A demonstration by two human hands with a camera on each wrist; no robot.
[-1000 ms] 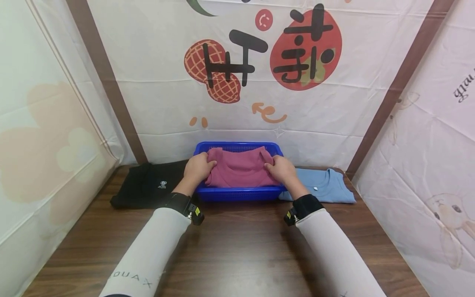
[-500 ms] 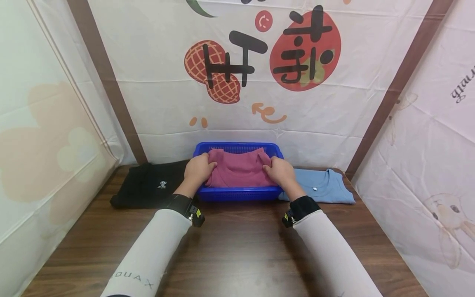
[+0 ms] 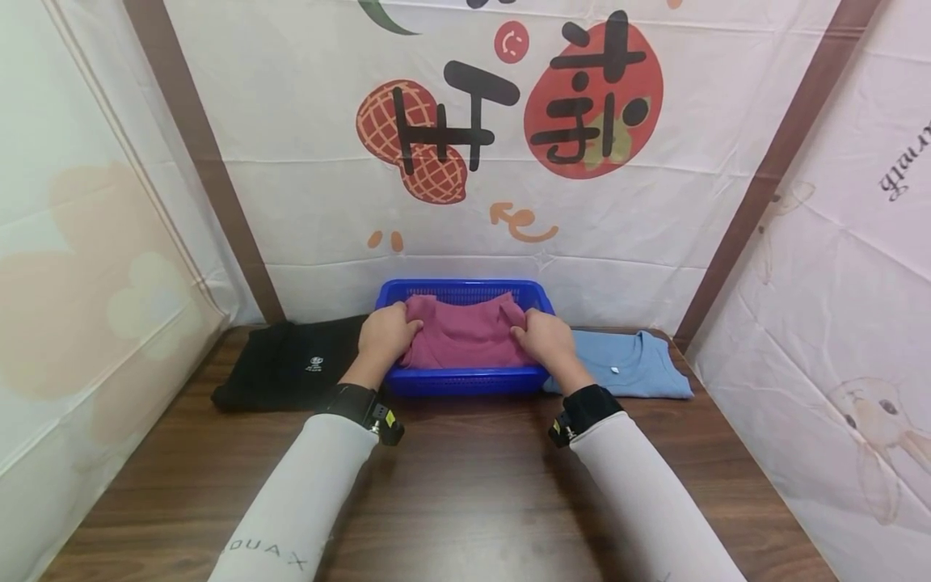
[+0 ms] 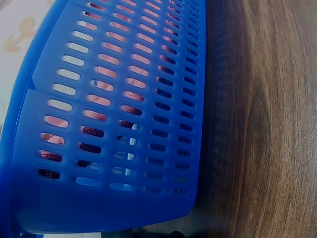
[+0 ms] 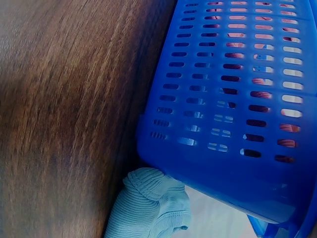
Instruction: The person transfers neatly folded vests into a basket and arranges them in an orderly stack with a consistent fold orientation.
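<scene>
A folded pink shirt point(image 3: 465, 331) lies over the opening of a blue plastic basket point(image 3: 469, 381), its neckline toward the back wall. On its left side my left hand point(image 3: 385, 333) grips the cloth, thumb on top. My right hand point(image 3: 545, 335) grips the opposite side the same way. Fingers under the cloth are hidden in the head view. Both wrist views are filled by the slotted basket wall point(image 4: 114, 114), with pink cloth showing through the holes; neither shows a hand clearly.
A folded black shirt point(image 3: 284, 368) lies on the wooden table point(image 3: 465, 501) left of the basket. A folded light blue shirt point(image 3: 625, 364) lies to its right, close against the basket point(image 5: 223, 99) in the right wrist view. A printed curtain point(image 3: 313, 210) hangs behind.
The pink shirt and both hands have shifted very slightly toward me and lower in the basket. Both hands keep their grip; the view has drifted a little.
</scene>
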